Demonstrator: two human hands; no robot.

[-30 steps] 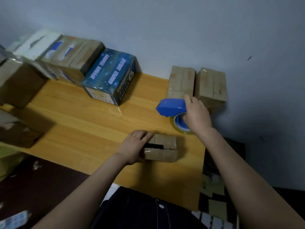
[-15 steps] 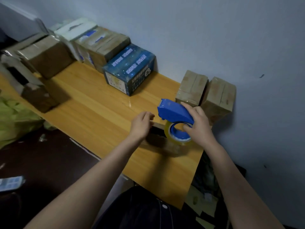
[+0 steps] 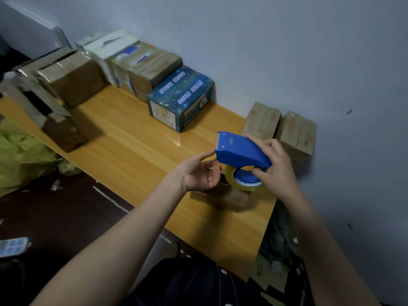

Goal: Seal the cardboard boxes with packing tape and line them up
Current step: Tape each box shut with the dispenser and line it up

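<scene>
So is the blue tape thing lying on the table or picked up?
Picked up. The right hand grips the blue tape dispenser above the small box; the left hand is at its front end.

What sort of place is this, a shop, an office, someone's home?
Most likely a small packing room, perhaps a home business. Taped boxes line the wall on a wooden table, the right hand grips a blue tape dispenser above a small box, and scraps litter the floor.
</scene>
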